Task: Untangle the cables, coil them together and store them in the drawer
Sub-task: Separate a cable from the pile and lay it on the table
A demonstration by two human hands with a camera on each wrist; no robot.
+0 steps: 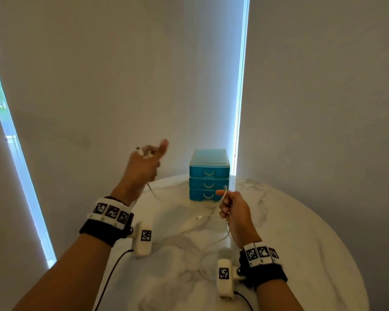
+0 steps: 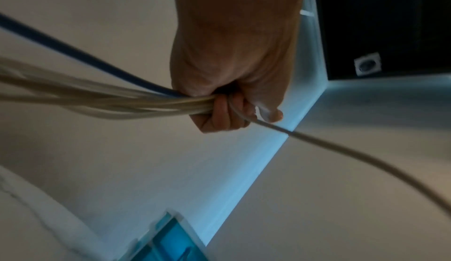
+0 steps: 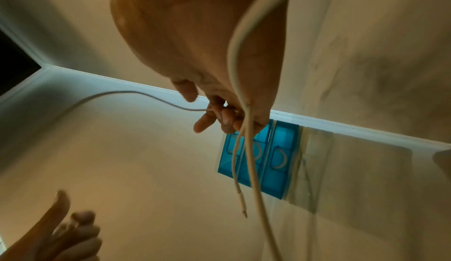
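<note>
Head view: both hands were raised over a round marble table (image 1: 290, 232). The left hand (image 1: 144, 167) was up beside the drawers (image 1: 209, 176), thumb out, the other fingers curled round a bundle of white cables (image 1: 144, 153) whose plug ends stuck out at the top. Left wrist view confirmed it: fingers (image 2: 219, 114) wrapped tight round several pale strands (image 2: 97, 101) and one dark blue cable (image 2: 73, 53), with a single strand running out past the thumb.

The right hand (image 1: 236, 212) was lower, in front of the bottom drawer, pinching a white cable (image 1: 225, 196) between thumb and forefinger, the rest of the fingers loosely curled. Right wrist view showed two strands hanging below that hand (image 3: 214, 99), one ending in a loose plug (image 3: 242, 205).

Slack cable (image 1: 211, 250) lay looped on the table between the hands. All three drawers were closed; the cables were outside them.
</note>
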